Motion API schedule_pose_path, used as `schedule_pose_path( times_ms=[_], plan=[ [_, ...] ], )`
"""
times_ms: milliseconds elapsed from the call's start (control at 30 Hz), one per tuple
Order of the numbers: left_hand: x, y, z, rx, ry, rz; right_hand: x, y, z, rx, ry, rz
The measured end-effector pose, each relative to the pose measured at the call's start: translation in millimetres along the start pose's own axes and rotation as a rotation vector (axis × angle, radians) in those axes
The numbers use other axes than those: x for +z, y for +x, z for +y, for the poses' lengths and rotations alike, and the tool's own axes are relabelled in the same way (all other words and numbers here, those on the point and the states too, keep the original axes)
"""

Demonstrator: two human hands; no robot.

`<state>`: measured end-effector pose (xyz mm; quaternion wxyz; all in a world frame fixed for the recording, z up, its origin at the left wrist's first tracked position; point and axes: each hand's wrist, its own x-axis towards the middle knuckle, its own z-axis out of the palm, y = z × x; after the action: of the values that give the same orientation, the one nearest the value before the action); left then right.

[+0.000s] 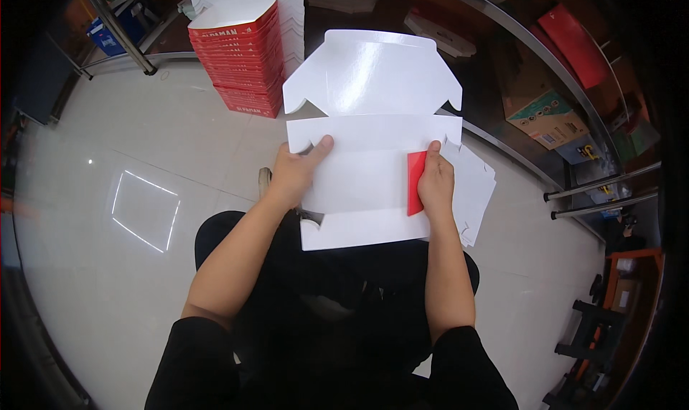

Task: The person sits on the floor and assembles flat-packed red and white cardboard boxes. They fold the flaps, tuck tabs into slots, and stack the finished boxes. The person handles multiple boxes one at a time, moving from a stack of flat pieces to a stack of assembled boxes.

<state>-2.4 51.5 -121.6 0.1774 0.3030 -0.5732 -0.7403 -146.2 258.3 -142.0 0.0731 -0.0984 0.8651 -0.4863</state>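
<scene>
Above my lap lies a flat cardboard box blank (369, 180), its white inner side up, with notched corners and a wide tapered flap at the far end. My left hand (296, 172) is closed on its left edge, the thumb on top near a notch. At the right edge, my right hand (436, 184) grips the blank beside a folded-over flap (415, 184) that shows its red outer face. The fingers under the cardboard are hidden on both sides. More flat white blanks (470, 195) show beneath and to the right of it.
A tall stack of red and white folded boxes (247, 66) stands on the floor ahead, left of centre. A metal-edged shelf with cartons (542, 116) curves along the right. Farther left, a blue container (118, 33) sits beyond a metal leg (125, 37). Glossy tiles (136, 266) cover the floor.
</scene>
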Motion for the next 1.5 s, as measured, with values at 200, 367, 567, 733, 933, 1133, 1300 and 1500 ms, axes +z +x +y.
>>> schedule_pose_path(
  times_ms=[200,367,567,733,933,1133,1300,1500],
  plan=[
    [-6.8,6.1,4.4,-0.174,-0.401,-0.276,5.6,9.0,-2.1,-0.168,-0.063,0.249],
    [-14.7,14.7,-9.6,-0.193,-0.147,-0.389,5.9,11.3,3.4,-0.153,0.076,0.272],
    [-14.8,35.2,-31.9,-0.173,0.204,-0.124,-0.4,-12.0,6.8,-0.15,0.396,-0.312],
    [-29.0,66.9,-63.9,-0.224,0.311,-0.121,15.4,-51.4,-21.8,-0.367,-0.031,-0.339],
    [-24.5,67.1,-94.5,-0.03,0.11,-0.021,53.9,-88.1,-36.6,-0.529,0.076,-0.425],
    [-9.5,52.3,-65.1,-0.18,-0.511,-0.242,45.9,-74.8,-25.0,-0.351,0.125,-0.237],
    [-21.0,59.3,-47.1,-0.245,-0.546,-0.411,34.1,-54.3,-16.2,-0.398,0.267,-0.085],
    [-20.1,55.6,-45.3,-0.273,-0.281,-0.427,7.2,-35.3,0.2,-0.29,0.32,-0.183]
  ],
)
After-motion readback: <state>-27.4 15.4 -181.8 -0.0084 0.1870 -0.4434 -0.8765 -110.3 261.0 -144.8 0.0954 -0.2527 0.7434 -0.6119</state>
